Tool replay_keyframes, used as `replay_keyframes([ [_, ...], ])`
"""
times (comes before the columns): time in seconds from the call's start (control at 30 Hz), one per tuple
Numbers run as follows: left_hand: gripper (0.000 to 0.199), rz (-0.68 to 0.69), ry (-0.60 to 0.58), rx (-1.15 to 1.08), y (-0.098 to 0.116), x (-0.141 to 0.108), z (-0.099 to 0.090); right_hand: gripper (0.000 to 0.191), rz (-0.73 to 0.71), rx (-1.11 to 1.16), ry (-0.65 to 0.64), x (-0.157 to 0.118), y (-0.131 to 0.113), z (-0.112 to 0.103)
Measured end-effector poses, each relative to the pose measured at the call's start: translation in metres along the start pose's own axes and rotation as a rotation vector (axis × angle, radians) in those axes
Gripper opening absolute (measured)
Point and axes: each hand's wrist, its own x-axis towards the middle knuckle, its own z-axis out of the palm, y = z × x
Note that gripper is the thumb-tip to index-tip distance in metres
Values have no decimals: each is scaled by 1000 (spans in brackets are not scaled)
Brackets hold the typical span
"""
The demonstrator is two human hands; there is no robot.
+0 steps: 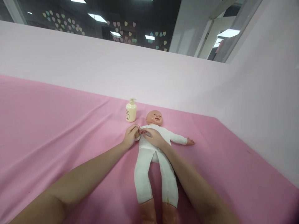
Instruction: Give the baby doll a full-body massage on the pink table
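A baby doll (154,143) with a white cloth body lies on its back on the pink sheet, head toward the wall. Its arm on the left is bent, and the small hand at its end is partly hidden by my fingers. My left hand (130,134) is closed around that doll hand from the left side. From the right, my right hand (153,136) reaches over the doll's chest, its fingertips pinched at the same doll hand. Stretched out to the right lies the doll's other arm (178,138). Close beyond my left hand stands a cream pump bottle (131,111).
The pink sheet (70,124) covers the surface, with folds on the left. A white wall (116,68) rises behind it and continues along the right side. Above is a dark window (140,18) with heart-shaped stickers.
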Motion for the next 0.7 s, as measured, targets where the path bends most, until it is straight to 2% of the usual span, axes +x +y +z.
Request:
replay_keyframes([
  [0.33,38,7,82,47,2,2,-4,26,20,0,19,-2,-3,1],
  [0.7,39,23,39,156,-4,2,-8,25,12,-31,24,-2,-5,0],
])
